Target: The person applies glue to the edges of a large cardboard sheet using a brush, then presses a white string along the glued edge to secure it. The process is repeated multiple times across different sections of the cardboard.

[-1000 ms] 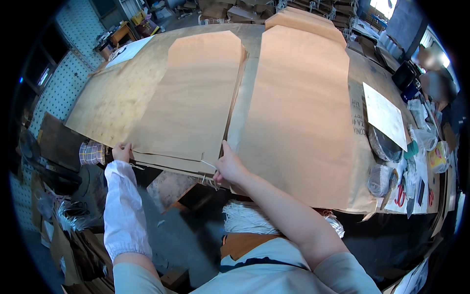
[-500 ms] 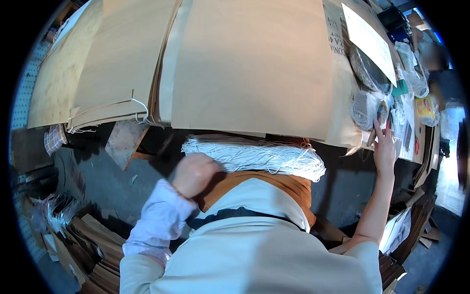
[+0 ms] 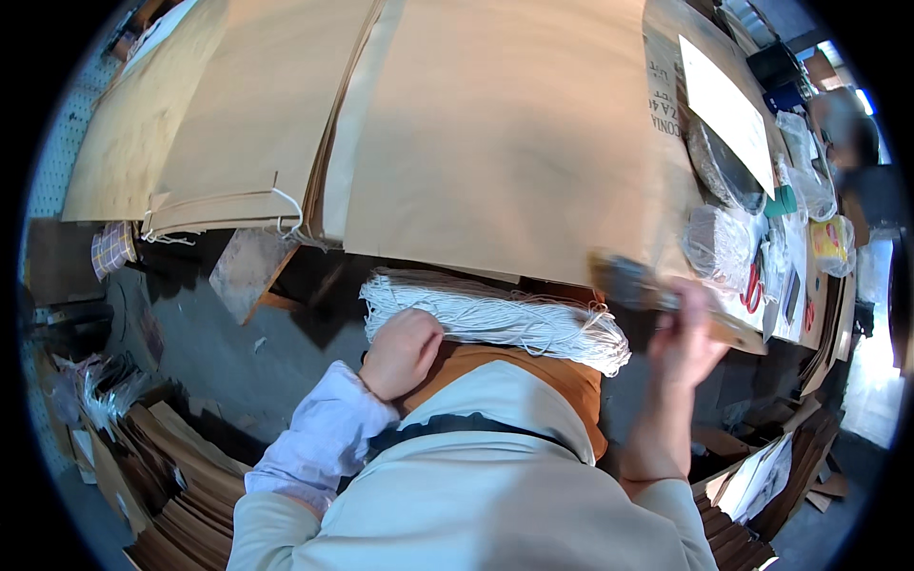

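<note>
My right hand point(image 3: 687, 328) grips a wide flat paintbrush point(image 3: 633, 284) by its wooden handle, near the front right edge of the table. Motion blurs the brush, and its bristles point left over the large brown paper sheet point(image 3: 495, 143). My left hand point(image 3: 405, 352) rests closed on my lap, against the left end of a thick bundle of white string point(image 3: 476, 309). Its fingers curl under, so whatever they hold, if anything, is hidden. The bundle lies across my thighs below the table edge.
At the right of the table are red-handled scissors point(image 3: 752, 285), a plastic-wrapped bundle point(image 3: 716, 246), a dark round dish point(image 3: 719, 162) and a white sheet point(image 3: 728, 114). Tied brown sheets point(image 3: 248, 124) lie left. Cardboard stacks point(image 3: 176, 485) stand on the floor. A person point(image 3: 847, 128) is at far right.
My right hand has come left from the things on the right side of the table, bringing the paintbrush with it. My left hand has shifted slightly right and down against the string bundle.
</note>
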Tool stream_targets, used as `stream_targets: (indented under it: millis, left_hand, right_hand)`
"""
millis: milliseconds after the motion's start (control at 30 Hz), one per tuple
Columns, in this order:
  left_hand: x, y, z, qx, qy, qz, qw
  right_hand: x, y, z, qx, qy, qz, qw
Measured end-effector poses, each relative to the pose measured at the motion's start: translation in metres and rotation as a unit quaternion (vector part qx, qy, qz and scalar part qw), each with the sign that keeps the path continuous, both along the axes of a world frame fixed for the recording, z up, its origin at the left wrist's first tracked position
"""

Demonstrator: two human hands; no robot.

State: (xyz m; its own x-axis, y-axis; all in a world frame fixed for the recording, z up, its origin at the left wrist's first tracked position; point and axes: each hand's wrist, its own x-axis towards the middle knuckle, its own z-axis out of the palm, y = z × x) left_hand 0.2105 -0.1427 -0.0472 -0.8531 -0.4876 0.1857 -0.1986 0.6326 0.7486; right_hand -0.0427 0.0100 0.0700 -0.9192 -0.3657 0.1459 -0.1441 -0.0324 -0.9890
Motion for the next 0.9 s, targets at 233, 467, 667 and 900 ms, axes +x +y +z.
stream_targets:
  millis: [233,467,667,900]
  left_hand:
    - [0.022,-0.026,0.042,-0.210,-0.063,0.113,0.969]
    - [-0.007,-0.057,0.040,-0.297,-0.228,0.061,0.925]
    - [-0.011,-0.058,0.041,-0.314,-0.215,0.054,0.923]
    - [-0.019,-0.053,0.041,-0.300,-0.220,0.071,0.925]
  right_hand:
    - [0.075,-0.119,-0.031,0.058,-0.043,0.253,0.965]
    - [0.064,-0.129,-0.046,0.234,0.080,0.176,0.953]
    - [-0.003,-0.058,-0.035,0.373,0.282,0.027,0.883]
    - [-0.029,-0.055,-0.037,0.432,0.366,0.047,0.823]
